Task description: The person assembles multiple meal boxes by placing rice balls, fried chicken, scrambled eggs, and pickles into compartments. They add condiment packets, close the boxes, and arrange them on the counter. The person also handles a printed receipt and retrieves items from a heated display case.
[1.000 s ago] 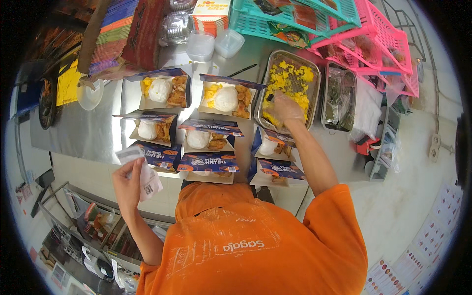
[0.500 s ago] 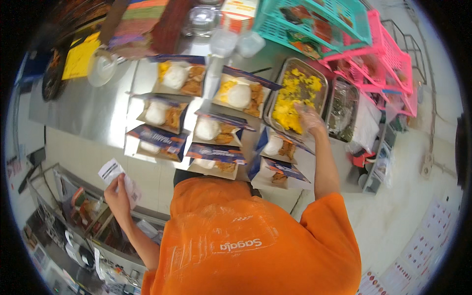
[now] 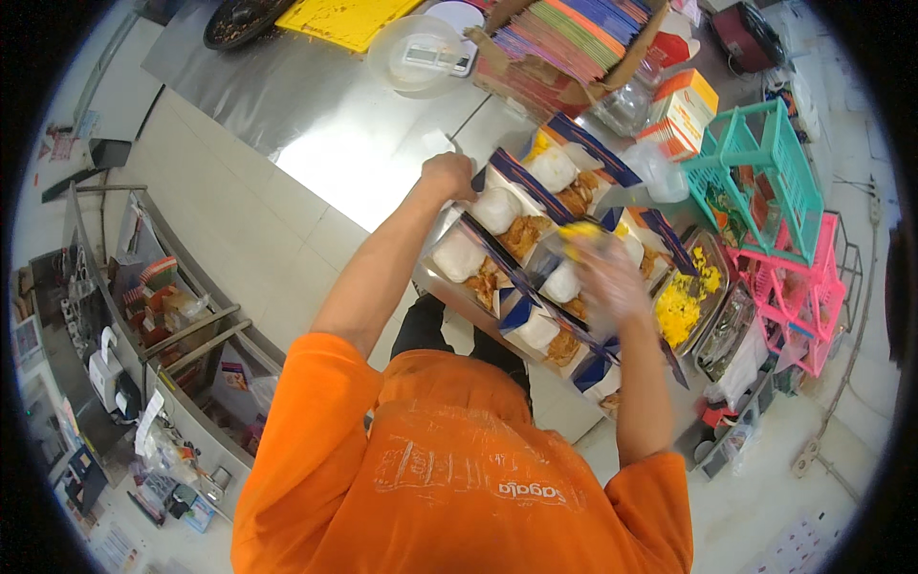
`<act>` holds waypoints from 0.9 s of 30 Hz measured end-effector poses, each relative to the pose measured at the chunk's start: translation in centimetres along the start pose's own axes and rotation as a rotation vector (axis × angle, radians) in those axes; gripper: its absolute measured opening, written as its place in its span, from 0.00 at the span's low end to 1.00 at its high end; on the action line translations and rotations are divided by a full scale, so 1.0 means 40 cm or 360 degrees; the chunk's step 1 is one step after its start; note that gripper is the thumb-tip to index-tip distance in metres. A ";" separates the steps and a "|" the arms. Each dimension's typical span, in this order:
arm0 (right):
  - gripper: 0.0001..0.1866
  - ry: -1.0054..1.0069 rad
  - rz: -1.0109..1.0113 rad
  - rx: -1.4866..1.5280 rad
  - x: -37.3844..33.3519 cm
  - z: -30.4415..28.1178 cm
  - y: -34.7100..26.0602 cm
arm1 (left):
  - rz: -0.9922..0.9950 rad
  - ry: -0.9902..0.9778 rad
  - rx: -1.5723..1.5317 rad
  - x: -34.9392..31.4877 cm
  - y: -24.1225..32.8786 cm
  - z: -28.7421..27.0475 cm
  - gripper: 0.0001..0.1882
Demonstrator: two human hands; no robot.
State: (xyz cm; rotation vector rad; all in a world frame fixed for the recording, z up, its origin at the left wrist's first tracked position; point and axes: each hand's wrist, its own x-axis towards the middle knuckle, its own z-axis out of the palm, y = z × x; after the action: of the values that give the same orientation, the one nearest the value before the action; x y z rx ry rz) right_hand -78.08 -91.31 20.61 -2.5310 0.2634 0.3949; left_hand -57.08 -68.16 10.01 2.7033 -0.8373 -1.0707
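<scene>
Several open cardboard meal boxes with dark blue flaps stand in rows on the steel table, each showing a white rice mound (image 3: 496, 209) and browned fried pieces (image 3: 523, 236). My left hand (image 3: 448, 176), fingers curled, is at the left corner of the boxes with a white paper slip (image 3: 438, 142) poking out beyond it. Above the middle boxes is my right hand (image 3: 609, 279), in a clear glove and blurred by motion. Yellow scrambled egg (image 3: 579, 231) shows at its fingertips. More egg lies in a metal tray (image 3: 724, 258) to its right.
A smaller metal tray (image 3: 729, 330) of dark green bits sits beside the egg tray. Behind are teal baskets (image 3: 755, 177), pink baskets (image 3: 813, 306) and a carton of folded boxes (image 3: 574, 43). A white scale (image 3: 464, 57) and yellow board (image 3: 349, 19) lie at the back.
The view has swung left. My left hand has come in from the far left with the paper to the boxes. My right hand has left the egg tray and carries egg over the boxes.
</scene>
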 end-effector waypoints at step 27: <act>0.43 -0.0132 0.1221 -0.0241 -0.301 -0.124 0.682 | -0.0467 0.1145 -0.1224 -0.441 -0.228 0.262 0.21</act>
State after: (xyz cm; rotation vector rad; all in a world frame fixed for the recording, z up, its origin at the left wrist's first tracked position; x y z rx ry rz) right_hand -95.57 -115.31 14.99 -2.4583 1.2188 0.8265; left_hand -70.44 -50.11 10.04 2.2558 0.0939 -0.2654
